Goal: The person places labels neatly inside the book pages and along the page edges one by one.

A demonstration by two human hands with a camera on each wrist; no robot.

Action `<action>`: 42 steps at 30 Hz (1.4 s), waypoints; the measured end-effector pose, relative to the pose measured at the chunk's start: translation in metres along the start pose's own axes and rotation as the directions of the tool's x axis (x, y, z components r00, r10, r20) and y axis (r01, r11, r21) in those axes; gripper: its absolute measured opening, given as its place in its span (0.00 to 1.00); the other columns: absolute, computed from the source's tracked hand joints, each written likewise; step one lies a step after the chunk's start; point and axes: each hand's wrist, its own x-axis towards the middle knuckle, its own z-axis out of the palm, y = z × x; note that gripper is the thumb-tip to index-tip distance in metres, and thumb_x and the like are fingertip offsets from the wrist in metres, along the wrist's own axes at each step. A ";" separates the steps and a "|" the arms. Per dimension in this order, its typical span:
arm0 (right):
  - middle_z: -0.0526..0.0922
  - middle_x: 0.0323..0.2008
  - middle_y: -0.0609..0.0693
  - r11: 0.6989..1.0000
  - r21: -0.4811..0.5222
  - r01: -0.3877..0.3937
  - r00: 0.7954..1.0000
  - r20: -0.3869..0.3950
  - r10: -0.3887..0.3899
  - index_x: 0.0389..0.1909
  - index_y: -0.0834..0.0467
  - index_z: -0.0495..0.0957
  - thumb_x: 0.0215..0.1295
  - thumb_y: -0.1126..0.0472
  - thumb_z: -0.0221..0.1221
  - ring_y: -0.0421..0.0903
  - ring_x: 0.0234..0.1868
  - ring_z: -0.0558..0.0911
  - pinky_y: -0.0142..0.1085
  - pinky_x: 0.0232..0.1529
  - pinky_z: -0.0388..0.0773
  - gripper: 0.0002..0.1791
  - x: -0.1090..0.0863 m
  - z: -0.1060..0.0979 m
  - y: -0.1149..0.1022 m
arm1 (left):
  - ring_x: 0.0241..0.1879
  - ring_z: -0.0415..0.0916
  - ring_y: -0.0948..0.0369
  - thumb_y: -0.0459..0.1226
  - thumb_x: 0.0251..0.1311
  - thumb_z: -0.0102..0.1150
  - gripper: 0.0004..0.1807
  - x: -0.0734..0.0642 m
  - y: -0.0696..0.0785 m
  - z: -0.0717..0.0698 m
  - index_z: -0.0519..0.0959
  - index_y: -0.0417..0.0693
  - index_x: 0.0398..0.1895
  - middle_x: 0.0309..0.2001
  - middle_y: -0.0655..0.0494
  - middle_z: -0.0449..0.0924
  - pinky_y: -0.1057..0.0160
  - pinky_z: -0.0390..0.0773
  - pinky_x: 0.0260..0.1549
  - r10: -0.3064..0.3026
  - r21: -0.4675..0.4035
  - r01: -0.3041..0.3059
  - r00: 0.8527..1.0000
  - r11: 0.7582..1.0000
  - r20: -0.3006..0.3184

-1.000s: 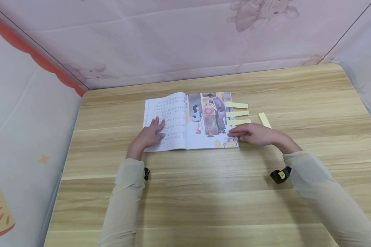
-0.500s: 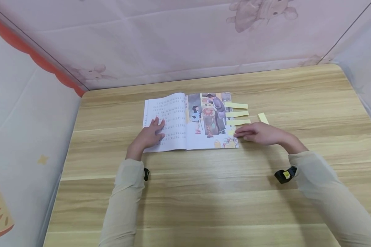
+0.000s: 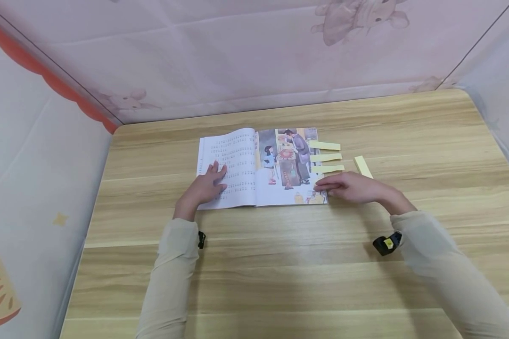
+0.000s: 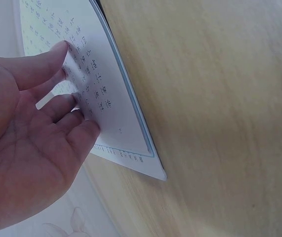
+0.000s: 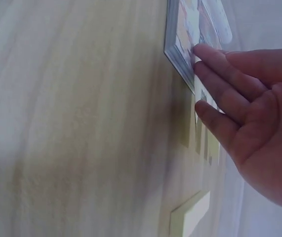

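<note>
An open book [image 3: 275,195] lies on the table, text on its left page and a colour picture on its right. My left hand [image 3: 203,187] rests on the left page with fingers spread; the left wrist view shows the fingertips on the printed sheet [image 4: 118,116]. At the right page's lower outer edge, my right hand [image 3: 352,187] presses down with nearly straight fingers [image 5: 224,94]. Under those fingers, the right wrist view shows a thin pale strip, mostly hidden. Just above, three yellow sticky notes [image 3: 326,157] stick out past the page edge.
A pad of yellow sticky notes [image 3: 363,166] lies on the wooden table [image 3: 280,273], right of the book and close behind the right hand. A pink patterned wall covering [image 3: 237,56] borders the table's far edge.
My right hand slid outward to the right half a second ago, showing a yellow sticky note at its fingertips, then moved back left over the page edge. The left hand stayed put.
</note>
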 end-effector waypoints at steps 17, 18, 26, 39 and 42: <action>0.77 0.51 0.59 0.999 0.035 -0.038 0.998 -0.048 0.040 0.55 0.71 0.70 0.63 0.73 0.49 0.57 0.57 0.71 0.50 0.55 0.67 0.18 -0.001 -0.001 -0.002 | 0.69 0.28 0.53 0.39 0.66 0.45 0.32 -0.001 0.002 -0.001 0.48 0.48 0.70 0.71 0.49 0.32 0.49 0.40 0.65 0.010 0.002 -0.010 1.000 1.000 -0.001; 0.77 0.51 0.58 0.998 0.037 -0.051 0.997 -0.053 0.053 0.54 0.70 0.70 0.63 0.73 0.49 0.57 0.57 0.71 0.50 0.55 0.67 0.18 -0.001 -0.001 -0.002 | 0.69 0.28 0.53 0.39 0.66 0.45 0.32 -0.001 0.003 -0.001 0.48 0.48 0.70 0.71 0.49 0.32 0.49 0.40 0.65 0.012 0.002 -0.012 1.000 1.000 -0.001; 0.81 0.46 0.57 0.993 0.057 -0.104 0.985 -0.132 0.111 0.50 0.69 0.74 0.64 0.71 0.50 0.54 0.51 0.77 0.39 0.47 0.74 0.15 0.002 0.000 -0.005 | 0.69 0.29 0.52 0.39 0.66 0.45 0.31 -0.002 0.005 -0.003 0.48 0.47 0.70 0.71 0.48 0.32 0.49 0.40 0.65 0.009 0.008 -0.009 1.000 1.000 0.001; 0.82 0.42 0.57 0.987 0.087 -0.136 0.969 -0.196 0.151 0.47 0.70 0.76 0.65 0.70 0.50 0.52 0.48 0.78 0.29 0.35 0.70 0.13 0.005 0.001 -0.006 | 0.69 0.36 0.51 0.37 0.62 0.52 0.32 -0.003 0.007 0.000 0.54 0.46 0.69 0.71 0.48 0.38 0.50 0.44 0.65 -0.020 -0.035 0.017 0.995 0.999 -0.094; 0.82 0.42 0.58 0.988 0.087 -0.129 0.971 -0.192 0.144 0.47 0.70 0.76 0.65 0.70 0.50 0.52 0.48 0.79 0.29 0.35 0.70 0.13 0.006 0.001 -0.006 | 0.69 0.39 0.48 0.37 0.62 0.53 0.32 -0.002 0.007 0.003 0.56 0.47 0.68 0.71 0.48 0.41 0.49 0.46 0.64 -0.033 -0.033 0.029 0.991 0.999 -0.128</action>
